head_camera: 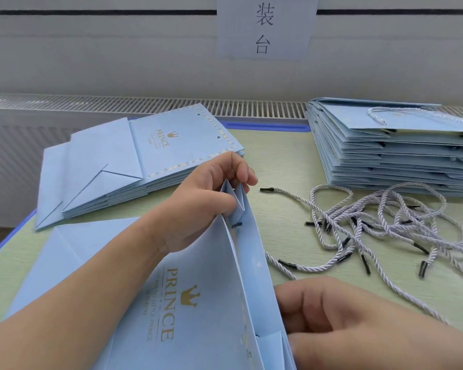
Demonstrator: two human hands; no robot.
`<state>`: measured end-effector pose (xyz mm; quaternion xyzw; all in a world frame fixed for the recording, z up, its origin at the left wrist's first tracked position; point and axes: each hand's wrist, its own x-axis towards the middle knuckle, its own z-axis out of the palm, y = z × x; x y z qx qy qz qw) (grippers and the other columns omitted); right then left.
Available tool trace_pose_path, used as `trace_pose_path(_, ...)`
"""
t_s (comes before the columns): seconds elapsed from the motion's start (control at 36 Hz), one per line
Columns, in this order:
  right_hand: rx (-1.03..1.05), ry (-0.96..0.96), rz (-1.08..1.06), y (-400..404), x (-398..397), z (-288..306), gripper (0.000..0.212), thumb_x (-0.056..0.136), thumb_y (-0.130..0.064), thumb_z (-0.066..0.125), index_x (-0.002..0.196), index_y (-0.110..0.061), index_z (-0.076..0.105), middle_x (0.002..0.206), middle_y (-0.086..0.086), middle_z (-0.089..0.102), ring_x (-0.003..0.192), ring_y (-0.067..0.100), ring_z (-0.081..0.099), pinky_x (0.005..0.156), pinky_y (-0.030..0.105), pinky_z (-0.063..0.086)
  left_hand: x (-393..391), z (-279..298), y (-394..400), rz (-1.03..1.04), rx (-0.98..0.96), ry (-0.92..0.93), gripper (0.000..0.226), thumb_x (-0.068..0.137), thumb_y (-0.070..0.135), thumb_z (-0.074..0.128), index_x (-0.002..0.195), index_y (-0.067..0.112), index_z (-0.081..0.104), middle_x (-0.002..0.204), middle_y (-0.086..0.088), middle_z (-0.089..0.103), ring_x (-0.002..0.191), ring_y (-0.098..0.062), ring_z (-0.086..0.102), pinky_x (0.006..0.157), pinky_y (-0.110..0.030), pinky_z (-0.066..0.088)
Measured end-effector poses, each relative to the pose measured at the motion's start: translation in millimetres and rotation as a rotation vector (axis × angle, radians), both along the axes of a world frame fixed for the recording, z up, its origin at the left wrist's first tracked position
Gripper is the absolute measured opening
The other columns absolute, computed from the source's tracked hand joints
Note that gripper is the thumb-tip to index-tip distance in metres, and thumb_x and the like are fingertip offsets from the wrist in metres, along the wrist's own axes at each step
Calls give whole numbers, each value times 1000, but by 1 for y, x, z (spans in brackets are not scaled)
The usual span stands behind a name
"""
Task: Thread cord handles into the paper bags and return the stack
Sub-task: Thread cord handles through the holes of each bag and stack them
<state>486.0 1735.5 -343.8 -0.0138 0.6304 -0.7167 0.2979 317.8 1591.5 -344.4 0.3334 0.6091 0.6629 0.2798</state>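
The bag hides the right hand's fingertips (frame crops its wrist).

The light was even and soft, daylight-like, with no harsh glare anywhere. Shadows were faint: a thin one lay under the left hand on the paper bag, and pale ones beneath the cords on the counter. The wide lens bowed the counter's far edge and the wall lines. The right hand near the bottom edge looked slightly soft and smeared; the centre stayed sharp.
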Motion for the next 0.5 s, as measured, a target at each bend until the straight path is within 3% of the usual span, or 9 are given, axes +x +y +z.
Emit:
trace_pose_path(0.11, 206, 272, -108, -19, -3, -8, 23, 88, -9, 56, 107, -2, 66, 104, 35, 62, 101, 57, 54, 84, 55, 46, 1, -1, 2, -3, -3, 12, 37, 52, -7, 35, 79, 14, 46, 84, 8, 60, 69, -4, 50, 54, -14, 38)
trace_pose_path(0.17, 337, 339, -127, -24, -3, -10, 20, 86, -14, 58, 102, -7, 69, 94, 21, 70, 92, 39, 67, 78, 51, 51, 1, -1, 2, 0, 0, 9, 36, 52, -8, 35, 79, 14, 46, 84, 8, 60, 69, -4, 51, 54, -14, 38)
trace_pose_path(0.22, 439, 403, -136, -18, -3, -12, 17, 85, -17, 59, 93, -5, 69, 76, 9, 69, 69, 16, 63, 61, 31, 47, 1, 0, 2, 2, 0, 2, 36, 53, -8, 35, 79, 14, 46, 85, 7, 60, 69, -4, 51, 54, -15, 38)
trace_pose_path(0.31, 199, 248, -38, -16, -4, 1, 16, 84, -15, 62, 77, -1, 68, 69, 11, 62, 64, 13, 53, 55, 19, 38, 0, 0, 2, 8, 3, -10, 36, 53, -8, 35, 79, 14, 46, 86, 6, 60, 67, -4, 50, 54, -15, 39)
trace_pose_path(0.39, -97, 102, -44, -14, -6, 16, 6, 76, -20, 67, 72, -20, 72, 66, 0, 67, 60, 8, 59, 57, 14, 43, 0, -1, 2, 31, 11, -9, 36, 52, -7, 36, 78, 15, 47, 87, 5, 60, 72, -6, 51, 56, -15, 39)
trace_pose_path(0.44, -67, 147, -41, -13, -4, 17, 6, 75, -22, 67, 74, -21, 73, 66, -1, 66, 59, 8, 56, 57, 14, 41, 0, -1, 2, 34, 11, -5, 35, 52, -7, 36, 78, 15, 46, 87, 5, 60, 71, -6, 50, 56, -15, 39)
trace_pose_path(0.5, 166, 268, -62, -13, -3, 17, 9, 75, -20, 63, 76, -16, 71, 63, 0, 58, 56, 8, 48, 54, 17, 35, 0, -1, 2, 22, 4, -2, 35, 53, -6, 36, 79, 15, 46, 86, 6, 59, 68, -5, 49, 55, -15, 38)
